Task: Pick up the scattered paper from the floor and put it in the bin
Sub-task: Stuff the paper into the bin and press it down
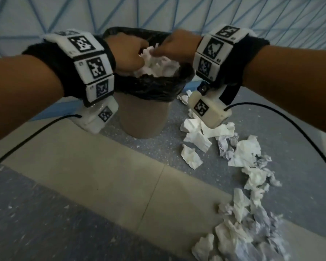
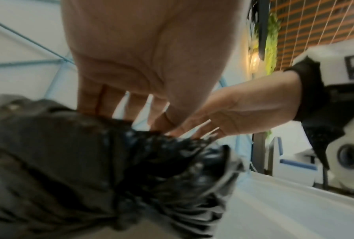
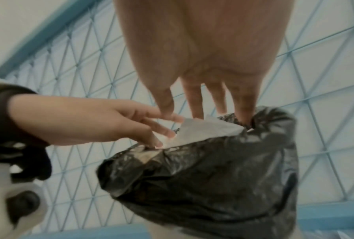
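Note:
A tan bin (image 1: 143,117) lined with a black bag (image 1: 152,89) stands on the floor, with crumpled white paper (image 1: 158,64) heaped at its mouth. Both hands are over the opening. My left hand (image 1: 129,52) and right hand (image 1: 174,47) reach down with straight fingers onto that paper. In the right wrist view the right hand's fingers (image 3: 194,105) dip behind the bag's rim (image 3: 202,169), and the left hand (image 3: 135,124) touches a white sheet (image 3: 208,129). The left wrist view shows both hands' fingertips (image 2: 168,127) meeting at the bag (image 2: 151,161).
Several crumpled paper pieces lie on the floor right of the bin, one cluster near it (image 1: 201,134) and a larger pile nearer me (image 1: 243,228). A pale tiled strip (image 1: 102,176) crosses the grey floor. A blue-lattice wall (image 1: 177,12) stands behind the bin.

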The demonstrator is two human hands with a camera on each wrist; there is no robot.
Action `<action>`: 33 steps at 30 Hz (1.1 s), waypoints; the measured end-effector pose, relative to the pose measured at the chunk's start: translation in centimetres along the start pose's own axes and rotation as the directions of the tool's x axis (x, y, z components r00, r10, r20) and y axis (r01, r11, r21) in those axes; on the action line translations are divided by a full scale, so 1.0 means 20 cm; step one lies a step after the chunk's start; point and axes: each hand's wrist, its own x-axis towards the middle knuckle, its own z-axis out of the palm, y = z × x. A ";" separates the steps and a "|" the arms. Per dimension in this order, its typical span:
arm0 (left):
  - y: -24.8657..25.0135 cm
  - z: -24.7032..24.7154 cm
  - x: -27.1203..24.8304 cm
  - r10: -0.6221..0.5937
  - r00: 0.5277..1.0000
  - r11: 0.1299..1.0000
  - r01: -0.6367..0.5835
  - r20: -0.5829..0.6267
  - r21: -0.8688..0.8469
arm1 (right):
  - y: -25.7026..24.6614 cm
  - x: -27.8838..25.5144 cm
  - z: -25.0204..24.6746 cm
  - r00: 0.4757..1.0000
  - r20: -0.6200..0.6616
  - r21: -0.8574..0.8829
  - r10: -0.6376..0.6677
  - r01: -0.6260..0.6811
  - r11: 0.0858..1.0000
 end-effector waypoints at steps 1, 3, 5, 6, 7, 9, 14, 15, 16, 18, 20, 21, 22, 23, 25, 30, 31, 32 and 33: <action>0.01 0.00 -0.03 0.004 0.994 0.999 -0.008 -0.109 -0.036 | 0.04 -0.02 -0.01 0.995 -0.102 0.089 0.001 0.009 0.996; 0.07 0.01 -0.12 0.035 0.953 0.994 -0.064 -0.302 -0.089 | 0.15 -0.08 -0.01 0.940 -0.341 0.211 0.025 0.051 0.976; 0.16 0.04 -0.22 0.130 0.881 0.970 -0.209 -0.455 -0.126 | 0.30 -0.19 0.04 0.850 -0.526 0.212 0.010 0.120 0.970; 0.21 0.08 -0.27 0.214 0.844 0.937 -0.320 -0.492 -0.140 | 0.36 -0.27 0.08 0.837 -0.547 0.175 -0.010 0.127 0.976; 0.27 0.14 -0.32 0.318 0.810 0.887 -0.437 -0.493 -0.146 | 0.45 -0.34 0.14 0.833 -0.551 0.135 -0.044 0.142 0.981; 0.39 0.31 -0.41 0.537 0.745 0.767 -0.626 -0.395 -0.138 | 0.59 -0.55 0.27 0.897 -0.436 0.101 -0.077 0.134 0.986; 0.63 0.89 -0.67 0.806 0.591 0.580 -0.781 0.026 -0.232 | 0.82 -1.03 0.55 0.974 0.226 -0.092 -0.011 0.032 0.995; 0.67 0.98 -0.72 0.821 0.561 0.568 -0.783 0.105 -0.253 | 0.88 -1.13 0.60 0.956 0.294 -0.100 0.020 0.010 0.995; 0.72 1.04 -0.77 0.834 0.524 0.552 -0.785 0.172 -0.281 | 0.91 -1.21 0.63 0.930 0.354 -0.116 0.103 -0.065 0.991; 0.82 1.12 -0.85 0.855 0.462 0.514 -0.818 0.235 -0.258 | 1.00 -1.35 0.68 0.898 0.373 -0.177 0.232 -0.177 0.968; 0.91 1.21 -0.91 0.869 0.403 0.472 -0.851 0.288 -0.231 | 1.08 -1.47 0.72 0.839 0.368 -0.202 0.402 -0.350 0.915; 0.96 1.24 -0.94 0.871 0.388 0.464 -0.853 0.303 -0.241 | 1.11 -1.51 0.72 0.802 0.347 -0.192 0.486 -0.446 0.874; 0.99 1.28 -0.97 0.871 0.375 0.460 -0.849 0.316 -0.261 | 1.14 -1.55 0.72 0.750 0.332 -0.175 0.572 -0.547 0.818; 1.02 1.29 -0.98 0.861 0.373 0.469 -0.845 0.347 -0.256 | 1.16 -1.59 0.71 0.699 0.322 -0.148 0.639 -0.630 0.763; 1.09 1.31 -1.00 0.820 0.377 0.479 -0.863 0.430 -0.158 | 1.19 -1.66 0.68 0.569 0.355 -0.120 0.742 -0.759 0.640; 1.17 1.34 -0.93 0.784 0.330 0.440 -0.893 0.525 -0.095 | 1.15 -1.79 0.75 0.388 0.544 -0.166 0.744 -0.819 0.549; 1.16 1.36 -0.91 0.784 0.341 0.437 -0.897 0.519 -0.072 | 1.13 -1.79 0.78 0.410 0.547 -0.176 0.730 -0.796 0.579; 1.14 1.40 -0.89 0.807 0.345 0.425 -0.903 0.479 -0.065 | 1.11 -1.78 0.81 0.440 0.544 -0.181 0.714 -0.770 0.612; 1.13 1.40 -0.86 0.825 0.367 0.432 -0.900 0.430 -0.059 | 1.09 -1.77 0.84 0.485 0.535 -0.174 0.692 -0.738 0.652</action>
